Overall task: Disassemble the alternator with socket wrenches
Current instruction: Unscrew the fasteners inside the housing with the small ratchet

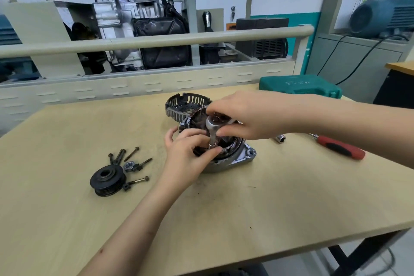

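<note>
The opened alternator body (235, 159), a grey housing with copper windings, sits mid-table. A chrome ratchet wrench (212, 124) stands over it with its socket extension (211, 141) pointing down into the housing. My right hand (251, 114) is closed around the ratchet head from the right. My left hand (188, 152) pinches the socket at the base of the extension and rests against the housing. The removed slotted end cover (181, 105) lies just behind the alternator.
The black pulley (107, 180), a nut (128, 166) and several long bolts (132, 153) lie to the left. A loose socket (280, 139) and a red-handled tool (340, 147) lie to the right. A green tool case (300, 86) sits at the back right.
</note>
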The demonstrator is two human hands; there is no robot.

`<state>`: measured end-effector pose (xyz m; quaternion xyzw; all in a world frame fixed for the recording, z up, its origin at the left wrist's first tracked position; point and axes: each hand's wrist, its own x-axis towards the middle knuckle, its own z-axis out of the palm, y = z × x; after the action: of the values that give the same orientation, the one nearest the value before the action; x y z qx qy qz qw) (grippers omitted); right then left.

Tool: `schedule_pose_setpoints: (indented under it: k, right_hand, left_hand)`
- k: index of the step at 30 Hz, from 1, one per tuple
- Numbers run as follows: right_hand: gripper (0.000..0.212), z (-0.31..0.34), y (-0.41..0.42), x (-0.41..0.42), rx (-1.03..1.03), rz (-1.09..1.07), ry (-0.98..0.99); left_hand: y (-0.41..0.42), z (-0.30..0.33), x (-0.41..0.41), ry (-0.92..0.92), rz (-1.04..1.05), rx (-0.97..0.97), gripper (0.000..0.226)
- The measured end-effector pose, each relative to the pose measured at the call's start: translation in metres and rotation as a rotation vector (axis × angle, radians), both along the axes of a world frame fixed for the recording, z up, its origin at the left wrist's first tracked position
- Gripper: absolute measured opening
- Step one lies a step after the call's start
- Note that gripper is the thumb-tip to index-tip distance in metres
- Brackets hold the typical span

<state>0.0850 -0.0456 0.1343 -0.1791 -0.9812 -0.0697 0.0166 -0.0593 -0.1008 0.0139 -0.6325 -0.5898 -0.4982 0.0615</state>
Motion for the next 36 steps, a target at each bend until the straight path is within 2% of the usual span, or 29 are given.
schedule_pose_setpoints:
  k: [2, 4, 8, 10, 13, 18, 20, 23, 30, 34, 36]
  right_hand:
    - [0.039, 0.0, -0.004, -0.002, 0.099, -0.049, 0.016]
    - [0.039, -0.003, -0.005, -0.001, 0.078, -0.053, 0.065]
    - [0.026, -0.005, 0.0, 0.003, -0.063, -0.012, 0.07]
    - [0.031, -0.005, -0.001, 0.002, -0.022, -0.059, 0.068]
    - [0.042, -0.008, -0.005, 0.001, 0.033, -0.138, 0.115]
    - [0.028, -0.006, -0.005, 0.005, -0.122, -0.042, 0.05]
    - [0.027, -0.003, -0.006, 0.004, -0.025, -0.035, -0.005]
    - [0.038, -0.002, -0.012, 0.002, 0.164, -0.104, -0.012]
    - [0.024, -0.001, -0.009, 0.004, -0.024, -0.094, 0.016]
    - [0.043, -0.002, -0.011, 0.003, 0.031, -0.214, 0.068]
    - [0.038, -0.006, -0.01, 0.005, -0.019, -0.184, 0.095]
  left_hand:
    - [0.002, 0.001, 0.005, 0.023, 0.086, 0.001, 0.026]
    - [0.001, 0.001, 0.009, 0.045, 0.123, 0.015, 0.028]
    - [-0.005, 0.001, 0.0, 0.002, -0.025, -0.004, 0.018]
    - [-0.004, 0.003, -0.001, -0.005, -0.026, -0.013, 0.012]
    - [-0.003, 0.005, 0.006, 0.027, 0.057, 0.0, 0.018]
    - [-0.005, 0.004, 0.001, 0.024, -0.023, -0.001, 0.022]
    - [-0.004, 0.005, 0.002, 0.026, -0.001, 0.005, 0.019]
    - [-0.004, 0.005, 0.01, 0.07, 0.098, 0.021, 0.026]
    - [-0.009, 0.006, 0.002, 0.042, 0.001, -0.036, 0.013]
    - [-0.005, 0.006, 0.014, 0.099, 0.142, -0.003, 0.024]
    - [-0.005, 0.005, 0.013, 0.094, 0.114, 0.009, 0.018]
